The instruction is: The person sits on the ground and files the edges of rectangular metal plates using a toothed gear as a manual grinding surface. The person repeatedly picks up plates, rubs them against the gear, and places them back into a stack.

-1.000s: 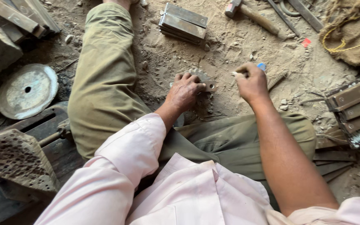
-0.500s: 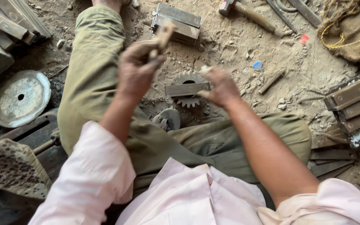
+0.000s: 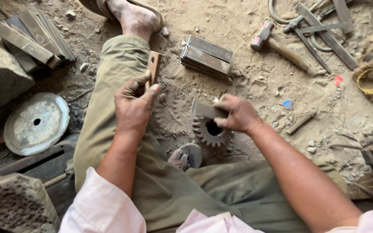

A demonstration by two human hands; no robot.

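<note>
Sitting on the sandy ground, with a dark toothed gear [image 3: 211,129] lying on the sand between the bent legs.

Left hand [image 3: 134,105], just to the left of the gear: gripping a small wooden block [image 3: 153,68], fingers curled and thumb pressing it from the side, the block standing upright above the olive trouser leg [image 3: 109,112].

Right hand [image 3: 237,114], directly over the gear: pinching a flat metal bar [image 3: 207,110] between thumb and closed fingers, holding it across the gear's top edge (touching the teeth or only hovering, cannot tell).

Lying beyond the gear: a stack of flat metal plates [image 3: 207,57]; further right of it, a hammer [image 3: 279,44] with wooden handle.

Right of the gear, lying apart on the sand: one small blue scrap [image 3: 287,104] and one small red scrap [image 3: 337,80], both angular.

Far left of the gear: resting flat, a round metal disc [image 3: 36,123] with a centre hole.
</note>
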